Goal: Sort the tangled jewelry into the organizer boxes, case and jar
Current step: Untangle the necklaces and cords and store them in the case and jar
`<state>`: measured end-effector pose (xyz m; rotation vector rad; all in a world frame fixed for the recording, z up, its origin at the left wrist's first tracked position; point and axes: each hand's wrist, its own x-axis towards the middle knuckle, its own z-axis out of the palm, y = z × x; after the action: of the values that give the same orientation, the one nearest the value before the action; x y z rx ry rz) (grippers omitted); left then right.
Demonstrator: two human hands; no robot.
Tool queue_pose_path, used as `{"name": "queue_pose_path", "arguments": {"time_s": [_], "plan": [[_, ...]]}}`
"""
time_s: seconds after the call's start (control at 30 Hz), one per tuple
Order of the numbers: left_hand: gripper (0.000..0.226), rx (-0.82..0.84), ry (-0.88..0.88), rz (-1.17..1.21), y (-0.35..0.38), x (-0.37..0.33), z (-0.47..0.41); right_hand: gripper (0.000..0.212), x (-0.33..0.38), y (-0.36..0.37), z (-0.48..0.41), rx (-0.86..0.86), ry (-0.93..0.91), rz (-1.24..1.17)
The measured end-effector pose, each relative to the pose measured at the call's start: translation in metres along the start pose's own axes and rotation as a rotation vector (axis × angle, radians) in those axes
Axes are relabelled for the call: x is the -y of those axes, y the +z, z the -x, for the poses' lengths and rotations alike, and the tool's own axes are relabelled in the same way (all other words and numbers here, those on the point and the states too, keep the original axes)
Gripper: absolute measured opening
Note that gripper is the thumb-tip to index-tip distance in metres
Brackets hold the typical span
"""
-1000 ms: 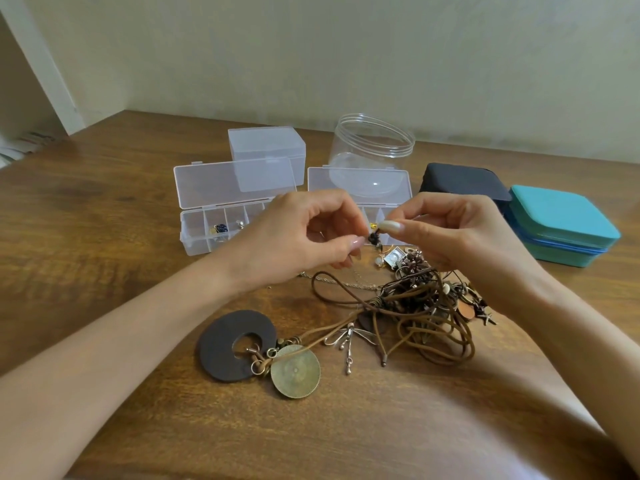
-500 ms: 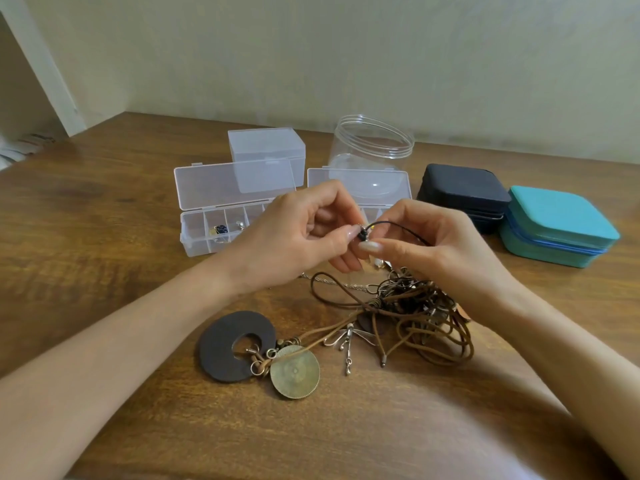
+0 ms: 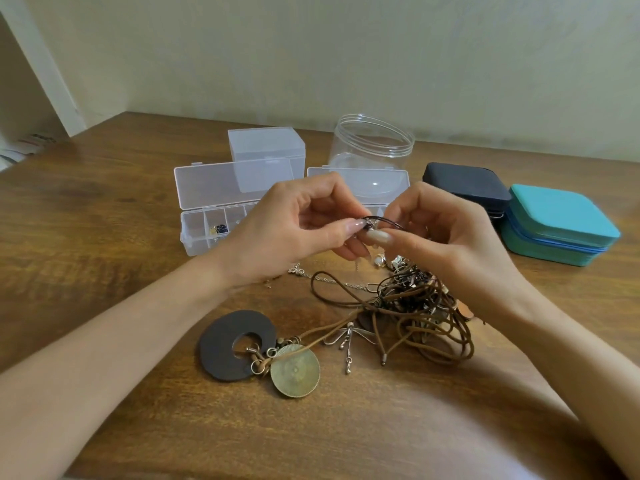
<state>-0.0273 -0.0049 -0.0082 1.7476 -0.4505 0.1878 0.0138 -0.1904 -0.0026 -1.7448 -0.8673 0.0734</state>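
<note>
A matte tangle of brown leather cords point(image 3: 415, 306) lies mid-table point(image 3: 104, 237). Above it the left hand point(image 3: 287, 233) and right hand point(image 3: 446, 244) each pinch a thin dark cord point(image 3: 389, 221) at its small metal clasp, other fingers curled. Toward the far edge, an open clear organizer box point(image 3: 194, 244) holds a few small pieces beside a round clear jar point(image 3: 372, 147).

We list: brown wooden table point(image 3: 104, 209), grain running across, spanning nine to six o'clock; pale wall point(image 3: 346, 57) at twelve; white upright panel point(image 3: 45, 74) at ten, blurred oddments point(image 3: 34, 140) by its foot.
</note>
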Motion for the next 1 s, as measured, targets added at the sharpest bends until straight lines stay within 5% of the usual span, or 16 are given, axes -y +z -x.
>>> {"name": "queue_pose_path", "arguments": {"time_s": [0.2,0.57,1.0], "plan": [[0.016,0.046,-0.014,0.042,-0.004,-0.004,0.0,0.018,0.0,-0.002,0.0,0.008,0.065,-0.188],[0.015,0.045,0.001,0.001,-0.003,-0.003,0.0,0.012,-0.008,0.0,-0.001,-0.068,-0.035,-0.089],[0.015,0.117,-0.027,-0.15,-0.007,-0.015,0.002,0.012,-0.005,-0.011,-0.002,0.086,-0.066,-0.091]]}}
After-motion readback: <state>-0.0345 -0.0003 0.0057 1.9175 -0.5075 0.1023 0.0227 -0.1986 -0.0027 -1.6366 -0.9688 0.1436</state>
